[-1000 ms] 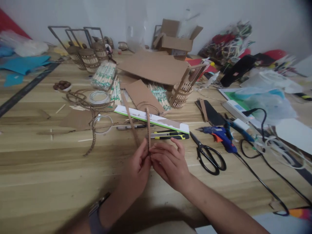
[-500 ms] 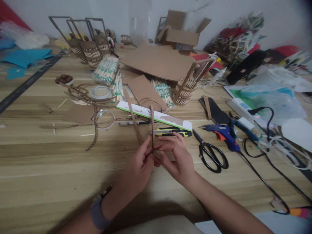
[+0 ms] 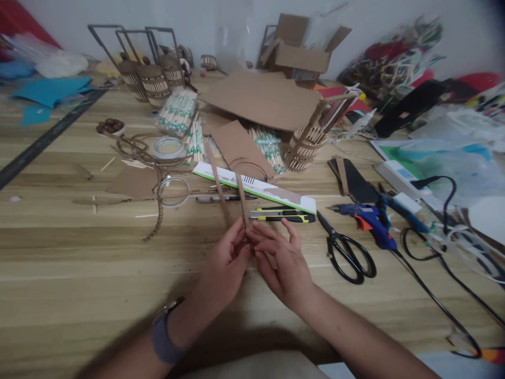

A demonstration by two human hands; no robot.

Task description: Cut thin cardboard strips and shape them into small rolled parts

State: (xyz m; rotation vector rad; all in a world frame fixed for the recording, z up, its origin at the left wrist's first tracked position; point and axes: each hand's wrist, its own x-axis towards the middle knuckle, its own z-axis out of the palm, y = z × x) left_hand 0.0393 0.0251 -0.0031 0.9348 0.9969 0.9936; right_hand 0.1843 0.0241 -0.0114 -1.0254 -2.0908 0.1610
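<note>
Near the middle of the table, my left hand (image 3: 229, 263) has its fingers closed on a thin brown strip (image 3: 242, 202) that rises between the hands. My right hand (image 3: 282, 258) touches the strip's lower part with its fingertips, thumb and fingers pressed together there. A second brown strip (image 3: 218, 184) slants away just left of the first, its lower end by my left hand. Behind the fingers lie a yellow and black cutter (image 3: 282, 213), a pen (image 3: 224, 198) and a white card strip with a green edge (image 3: 256, 188).
Black-handled scissors (image 3: 349, 258) and a blue glue gun (image 3: 369, 221) with its cable are at the right. Braided cord (image 3: 159, 210) and tape rolls (image 3: 169, 148) lie left. Farther back are cardboard (image 3: 262, 100), stick bundles (image 3: 177, 111) and a slatted bucket (image 3: 303, 150).
The view has shifted slightly, so the table items appear farther right. The strip between my hands has turned and tilted its top to the left.
</note>
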